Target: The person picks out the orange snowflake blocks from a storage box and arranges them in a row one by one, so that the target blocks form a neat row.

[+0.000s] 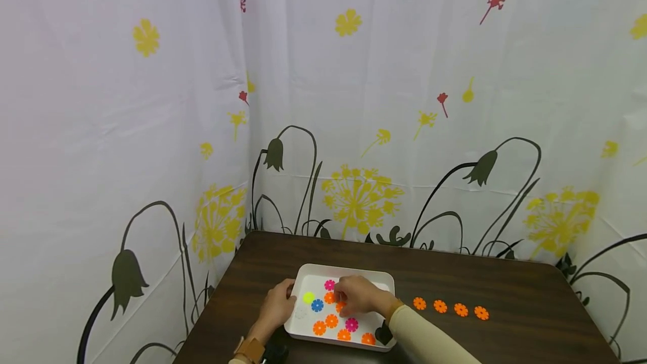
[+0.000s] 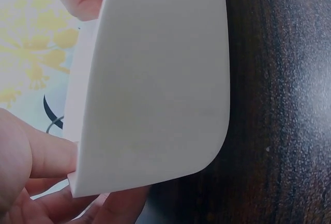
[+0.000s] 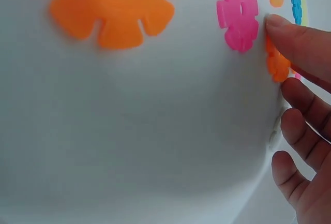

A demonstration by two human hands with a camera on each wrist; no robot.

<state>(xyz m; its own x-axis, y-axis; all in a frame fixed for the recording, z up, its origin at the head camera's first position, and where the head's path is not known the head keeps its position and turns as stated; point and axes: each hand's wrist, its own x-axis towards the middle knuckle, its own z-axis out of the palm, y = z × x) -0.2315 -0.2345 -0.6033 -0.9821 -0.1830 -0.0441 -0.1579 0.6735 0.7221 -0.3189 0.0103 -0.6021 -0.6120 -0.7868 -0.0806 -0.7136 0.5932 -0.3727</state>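
Note:
A white tray (image 1: 349, 271) lies on the table with several flower-shaped plastic discs in it, orange, pink, blue and yellow-green. My left hand (image 1: 278, 305) grips its left edge; in the left wrist view the thumb (image 2: 49, 154) lies on the rim and the fingers curl under the corner. Inside the tray, my right hand (image 1: 358, 295) pinches an orange disc (image 3: 276, 62) between thumb and index finger, its other fingers loosely bent. A pink disc (image 3: 239, 14) lies right beside that one. A blue disc (image 1: 317, 305) and a yellow-green disc (image 1: 309, 297) sit nearer the left hand.
To the right of the tray, several orange discs (image 1: 440, 306) lie in a row on the dark wooden table (image 1: 520, 291). A printed white curtain (image 1: 303, 72) hangs behind and to the left of the table.

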